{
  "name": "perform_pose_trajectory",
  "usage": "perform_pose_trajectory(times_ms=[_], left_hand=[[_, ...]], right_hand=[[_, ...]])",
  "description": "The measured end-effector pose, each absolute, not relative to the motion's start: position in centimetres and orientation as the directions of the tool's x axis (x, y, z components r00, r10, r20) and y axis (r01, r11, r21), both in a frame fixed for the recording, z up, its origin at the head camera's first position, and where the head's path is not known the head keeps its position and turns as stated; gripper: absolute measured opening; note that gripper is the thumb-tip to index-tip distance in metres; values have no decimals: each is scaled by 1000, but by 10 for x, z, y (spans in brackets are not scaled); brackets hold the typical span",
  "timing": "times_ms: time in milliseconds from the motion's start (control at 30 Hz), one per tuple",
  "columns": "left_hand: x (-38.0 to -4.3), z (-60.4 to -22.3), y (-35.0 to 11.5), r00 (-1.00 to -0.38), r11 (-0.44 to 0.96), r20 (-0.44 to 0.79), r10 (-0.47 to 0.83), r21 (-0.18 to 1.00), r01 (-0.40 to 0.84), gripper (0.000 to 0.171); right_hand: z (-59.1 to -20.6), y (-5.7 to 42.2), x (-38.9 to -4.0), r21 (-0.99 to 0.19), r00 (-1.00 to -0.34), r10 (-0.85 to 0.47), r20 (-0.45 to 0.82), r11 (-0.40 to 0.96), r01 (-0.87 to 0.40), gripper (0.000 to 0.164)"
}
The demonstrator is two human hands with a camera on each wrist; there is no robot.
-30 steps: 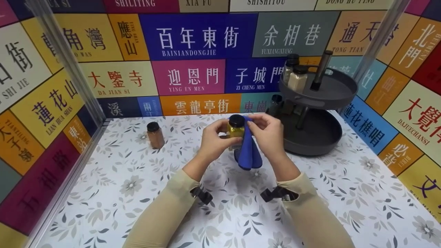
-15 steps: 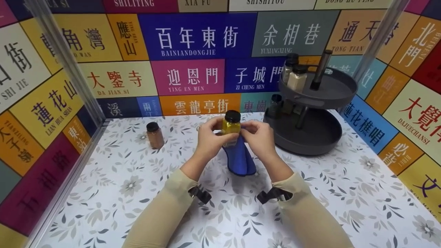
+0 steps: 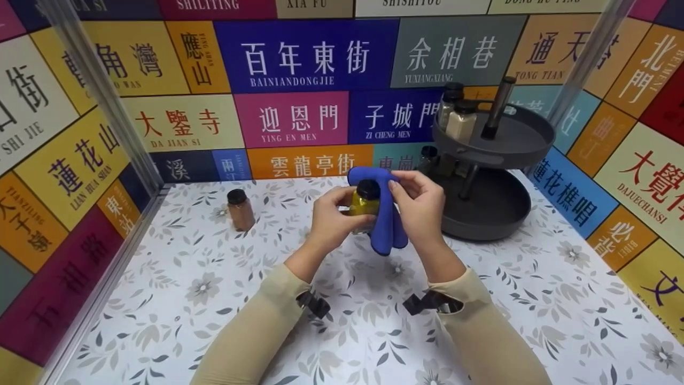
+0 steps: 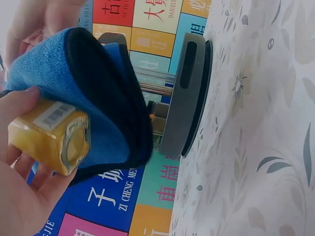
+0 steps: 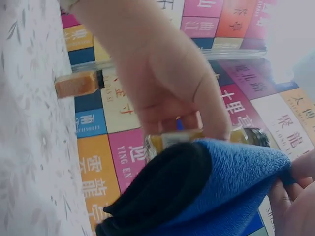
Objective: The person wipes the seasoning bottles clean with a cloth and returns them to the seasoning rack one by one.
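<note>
My left hand (image 3: 332, 216) grips a small square jar (image 3: 364, 202) with a black lid and yellow contents, held upright above the table. In the left wrist view the jar (image 4: 51, 133) shows a barcode label and its base. A blue cloth (image 3: 386, 214) with dark edging hangs from my right hand (image 3: 422, 200), pinched between thumb and fingers. The cloth lies against the jar's right side, and a fold of it stands up behind the lid. In the right wrist view the cloth (image 5: 231, 172) covers part of the jar.
A jar of orange-brown powder (image 3: 241, 211) with a black lid stands on the flower-patterned table (image 3: 203, 331) to the left. At the back right is a dark two-tier round rack (image 3: 481, 227), with several black-lidded jars on it. Sign-covered walls (image 3: 299, 120) enclose the table.
My right hand lowered toward the jar with the cloth, then lifted up and right again. The cloth's upper fold now rises behind the lid. My left hand keeps its grip on the jar.
</note>
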State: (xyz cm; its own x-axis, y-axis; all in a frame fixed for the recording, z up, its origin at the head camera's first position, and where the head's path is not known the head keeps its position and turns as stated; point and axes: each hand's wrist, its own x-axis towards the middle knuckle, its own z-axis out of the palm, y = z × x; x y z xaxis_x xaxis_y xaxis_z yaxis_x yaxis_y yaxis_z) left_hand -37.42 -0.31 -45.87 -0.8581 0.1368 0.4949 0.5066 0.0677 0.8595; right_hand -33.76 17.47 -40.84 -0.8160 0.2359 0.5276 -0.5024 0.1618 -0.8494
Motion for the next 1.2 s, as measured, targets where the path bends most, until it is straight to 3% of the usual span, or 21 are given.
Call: perform_pose_trajectory(times_ms=[300,467,667,900,1033,1200], left_hand=[[-372,-451,-7,-834,137,550,41,824,550,55],[-370,-448,-13,-847,128,531,5,840,527,56],[-370,-449,-10,-847,104,529,54,841,532,55],[-369,-456,-5,-845,85,526,98,842,534,54],[-368,-458,-2,-847,118,517,122,840,530,55],[-369,-458,0,-853,152,513,97,839,522,53]], right_hand=[[-434,166,-354,-910,-941,97,323,304,-281,17],[-443,159,-356,-900,-968,34,249,377,-218,20],[-428,165,-350,-932,-948,101,301,241,-270,17],[-406,178,-339,-888,-865,225,448,5,-459,18],[-403,184,-339,-861,-833,242,498,30,-507,17],[-411,185,-345,-884,-857,215,467,107,-455,18]])
